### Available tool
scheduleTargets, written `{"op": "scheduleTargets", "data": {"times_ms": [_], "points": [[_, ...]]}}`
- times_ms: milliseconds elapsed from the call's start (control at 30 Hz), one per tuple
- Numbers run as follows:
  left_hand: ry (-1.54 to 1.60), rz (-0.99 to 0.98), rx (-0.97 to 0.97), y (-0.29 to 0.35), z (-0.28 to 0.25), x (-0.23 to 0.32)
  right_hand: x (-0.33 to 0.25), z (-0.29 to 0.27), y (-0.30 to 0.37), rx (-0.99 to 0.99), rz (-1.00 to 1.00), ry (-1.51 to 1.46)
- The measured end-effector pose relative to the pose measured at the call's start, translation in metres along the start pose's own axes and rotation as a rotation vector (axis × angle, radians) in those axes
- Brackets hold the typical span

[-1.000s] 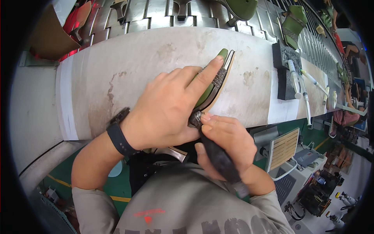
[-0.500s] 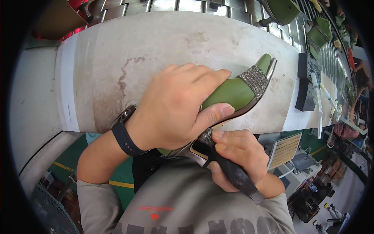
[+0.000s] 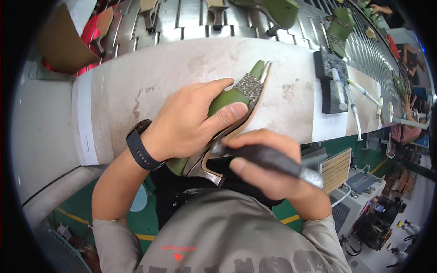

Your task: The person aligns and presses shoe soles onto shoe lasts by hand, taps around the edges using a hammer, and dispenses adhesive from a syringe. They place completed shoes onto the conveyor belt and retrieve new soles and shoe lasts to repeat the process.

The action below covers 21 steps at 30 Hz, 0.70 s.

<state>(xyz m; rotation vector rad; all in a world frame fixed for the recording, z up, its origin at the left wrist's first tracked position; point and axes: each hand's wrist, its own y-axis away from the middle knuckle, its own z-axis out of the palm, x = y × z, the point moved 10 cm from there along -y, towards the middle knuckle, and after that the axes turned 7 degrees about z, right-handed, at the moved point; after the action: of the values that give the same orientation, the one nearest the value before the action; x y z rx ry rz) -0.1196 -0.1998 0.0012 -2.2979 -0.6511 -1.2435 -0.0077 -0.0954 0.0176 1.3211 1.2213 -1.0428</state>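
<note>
A heeled sandal [image 3: 249, 87] with a glittery grey strap is mounted on a green shoe last [image 3: 221, 101], its toe pointing away from me over the bench. My left hand [image 3: 184, 120], a watch on its wrist, is closed over the middle of the last, the thumb lying on the near side. The sandal's heel [image 3: 204, 171] points toward my body. My right hand [image 3: 268, 177], slightly blurred, grips a dark, thick-handled tool [image 3: 268, 158] with a silvery end. The tool's other end meets the sole edge near the heel; its exact form is blurred.
The worn pale bench [image 3: 284, 111] borders a metal slat conveyor [image 3: 191, 34] carrying more lasts and heeled shoes. At right stand a black block [image 3: 325, 86] and syringes [image 3: 338, 88]. A brown curved panel [image 3: 63, 38] is at upper left. Another person's arm [image 3: 382, 9] shows at upper right.
The sandal and both hands have shifted left in view, the heel now showing more. My right hand has swung the tool to a flatter angle, its silvery end farther right.
</note>
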Motion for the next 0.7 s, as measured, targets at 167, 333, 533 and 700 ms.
{"op": "scheduleTargets", "data": {"times_ms": [167,333,533,700], "points": [[-0.316,-0.033,-0.02,-0.016,0.016,0.019,-0.034,-0.067,0.013,0.373,-0.138,0.083],[-0.305,-0.102,-0.067,-0.021,0.019,0.019,-0.015,-0.102,-0.035,0.429,-0.087,-0.042],[-0.276,-0.124,-0.068,-0.019,0.011,0.019,0.019,-0.126,-0.07,0.48,0.073,-0.33],[-0.167,0.297,0.424,0.007,-0.064,0.096,0.05,-0.13,-0.068,0.481,0.105,-0.124]]}}
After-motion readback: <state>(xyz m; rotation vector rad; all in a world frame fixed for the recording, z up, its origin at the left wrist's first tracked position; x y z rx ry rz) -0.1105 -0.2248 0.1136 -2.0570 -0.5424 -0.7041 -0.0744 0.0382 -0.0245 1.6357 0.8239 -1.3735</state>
